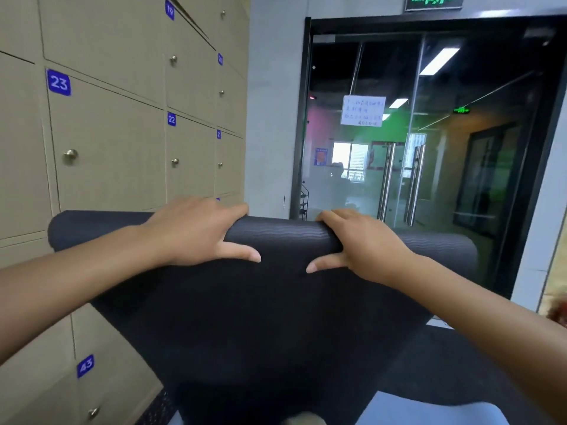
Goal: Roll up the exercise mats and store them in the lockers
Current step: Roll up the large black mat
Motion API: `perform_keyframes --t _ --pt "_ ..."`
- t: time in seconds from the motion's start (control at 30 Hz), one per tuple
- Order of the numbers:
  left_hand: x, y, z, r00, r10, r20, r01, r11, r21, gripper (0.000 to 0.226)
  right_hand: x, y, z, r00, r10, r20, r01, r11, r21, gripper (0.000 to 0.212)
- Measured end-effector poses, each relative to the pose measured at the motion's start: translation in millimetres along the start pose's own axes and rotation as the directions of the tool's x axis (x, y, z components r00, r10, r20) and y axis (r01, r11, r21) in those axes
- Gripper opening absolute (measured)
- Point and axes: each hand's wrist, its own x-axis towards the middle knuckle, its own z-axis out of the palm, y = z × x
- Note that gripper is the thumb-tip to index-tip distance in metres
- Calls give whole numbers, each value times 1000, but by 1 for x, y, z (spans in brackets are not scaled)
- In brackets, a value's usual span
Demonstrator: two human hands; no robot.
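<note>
A black exercise mat (276,317) hangs in front of me, its top part wound into a roll and the loose sheet dropping toward the floor. My left hand (196,231) grips the roll left of centre, fingers curled over the top and thumb stretched along the front. My right hand (359,243) grips it right of centre in the same way. Beige lockers (116,142) with blue number tags and round knobs fill the wall on the left; all the doors in view are shut.
A glass double door (408,179) with steel pull handles and a taped paper notice stands ahead on the right, under a green exit sign (432,1). A grey wall section (270,102) separates it from the lockers. Dark floor covering (429,369) lies below.
</note>
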Motion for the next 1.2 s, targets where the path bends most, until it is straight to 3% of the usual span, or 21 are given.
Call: perform_keyframes --t 0.27,0.4,0.6,0.7,0.83,0.97,1.1,1.2 --pt "-83 39 -1 977 -9 214 53 979 -198 78 -83 -62 5 994 -84 72 78 994 75 89" --pt "-120 56 -2 935 44 351 67 952 -298 68 -112 -88 6 967 -107 229 84 990 109 81" --pt "-175 82 14 827 214 520 193 761 -619 44 -148 -104 25 885 -174 432 2 928 372 61" --pt "-200 94 26 796 244 554 207 751 -627 58 -165 -109 41 831 -200 519 -103 861 498 53" --pt "-224 109 40 831 214 514 45 895 -444 80 -178 -111 62 755 -246 608 -207 790 577 47" --pt "-242 121 52 852 228 471 29 878 -478 70 -194 -110 81 691 -284 665 -287 737 612 44" --pt "-257 130 71 818 273 507 30 859 -512 64 -223 -120 103 733 -271 624 -256 740 622 44" --pt "-271 138 90 783 284 553 132 793 -594 58 -247 -128 119 795 -300 527 -38 842 538 67"
